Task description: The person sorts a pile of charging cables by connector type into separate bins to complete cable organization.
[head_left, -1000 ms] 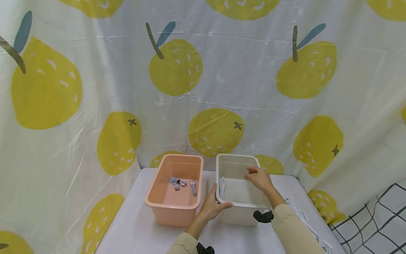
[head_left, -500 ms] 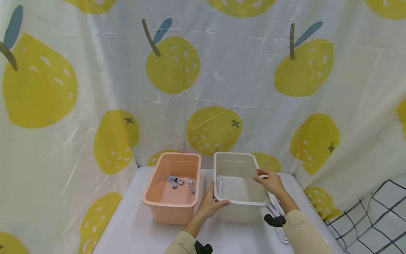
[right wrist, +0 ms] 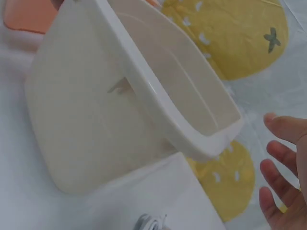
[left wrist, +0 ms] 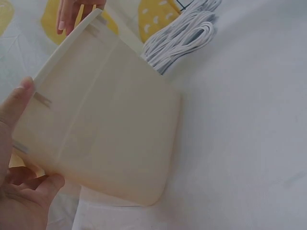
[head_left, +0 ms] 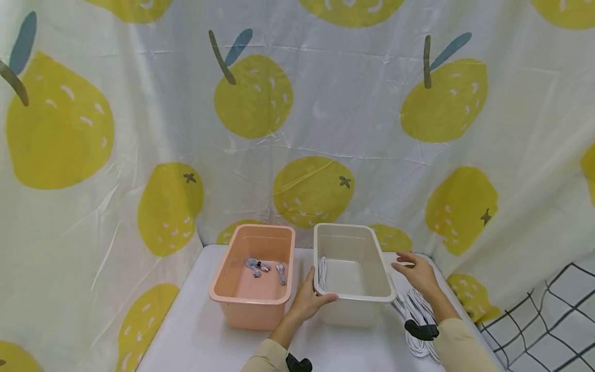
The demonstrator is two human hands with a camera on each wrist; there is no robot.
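A cream plastic bin (head_left: pixel 350 312) stands on the white table, a white cable (head_left: pixel 322 274) lying along its left inner wall. At the bin's near left corner my left hand (head_left: pixel 304 302) grips the rim, thumb along the front. The left wrist view shows the fingers (left wrist: pixel 45 189) bent against the bin's side. Apart from the bin, my right hand (head_left: pixel 422 276) hangs to its right with fingers loosely bent, holding nothing. Below it lie long bundled white cables (head_left: pixel 416 310), partly hidden by the right forearm.
Left of the cream bin stands a peach bin (head_left: pixel 253 316) containing a grey cable bundle (head_left: pixel 255 266) and a smaller cable (head_left: pixel 281 274). A fruit-patterned curtain (head_left: pixel 334 113) hangs behind the table. Black grid-patterned fabric (head_left: pixel 544 315) is at the far right.
My right hand has moved from over the cream bin, across its right rim, to beyond its right side. The left hand stays on the corner. More of the white cables shows at the right.
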